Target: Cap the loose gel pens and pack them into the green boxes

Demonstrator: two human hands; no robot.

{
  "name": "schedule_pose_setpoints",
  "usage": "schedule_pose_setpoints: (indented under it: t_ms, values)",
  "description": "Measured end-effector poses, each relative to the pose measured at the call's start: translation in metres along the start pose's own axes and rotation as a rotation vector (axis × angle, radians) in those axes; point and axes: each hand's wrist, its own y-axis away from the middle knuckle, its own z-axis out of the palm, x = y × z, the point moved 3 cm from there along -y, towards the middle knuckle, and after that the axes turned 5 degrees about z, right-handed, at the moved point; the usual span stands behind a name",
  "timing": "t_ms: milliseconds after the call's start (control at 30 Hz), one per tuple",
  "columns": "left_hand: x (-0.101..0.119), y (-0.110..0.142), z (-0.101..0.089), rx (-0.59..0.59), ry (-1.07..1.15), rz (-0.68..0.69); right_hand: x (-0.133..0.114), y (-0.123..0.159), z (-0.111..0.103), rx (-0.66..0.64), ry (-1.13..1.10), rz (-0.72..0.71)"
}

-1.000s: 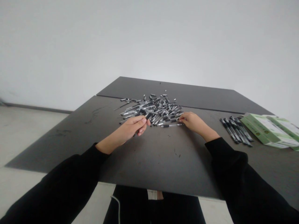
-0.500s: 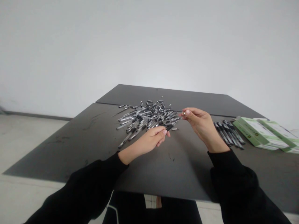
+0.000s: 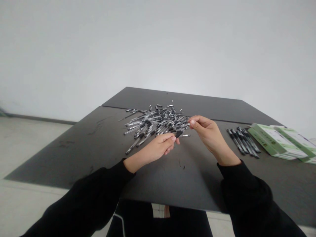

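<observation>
My left hand (image 3: 165, 144) is closed around a pen (image 3: 179, 134), whose black grip end sticks out past the fingertips to the upper right. Just beyond that end, my right hand (image 3: 206, 131) pinches with thumb and forefinger. A small, pale, shiny piece, too small to name, shows between its fingertips close to the pen's front. Behind both hands spreads a heap of pen parts (image 3: 150, 122), with clear barrels, black grips and loose caps lying in many directions.
Right of my right hand lies a row of black-and-clear pens (image 3: 243, 142) side by side. Beyond it are two green-and-white boxes (image 3: 276, 141). Everything rests on a dark table (image 3: 153, 184) with a seam across it; a pale wall (image 3: 158, 42) stands behind.
My right hand has moved slightly left and down, bringing its pinched fingertips closer to the pen's front end. My left hand keeps its hold, nearly still.
</observation>
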Motion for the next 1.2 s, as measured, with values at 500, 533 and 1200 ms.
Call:
schedule_pose_setpoints:
  t_ms: [500,533,1200]
  values:
    - [0.0,-0.001,0.0,-0.015,0.028,-0.002,-0.003,0.002,-0.002,0.005,0.013,-0.012]
    - [0.0,-0.001,0.0,-0.014,0.027,-0.006,-0.004,0.002,-0.001,-0.012,0.035,-0.011]
    - [-0.008,0.001,-0.013,0.245,0.199,-0.143,0.007,0.012,0.027,-0.112,0.004,0.096]
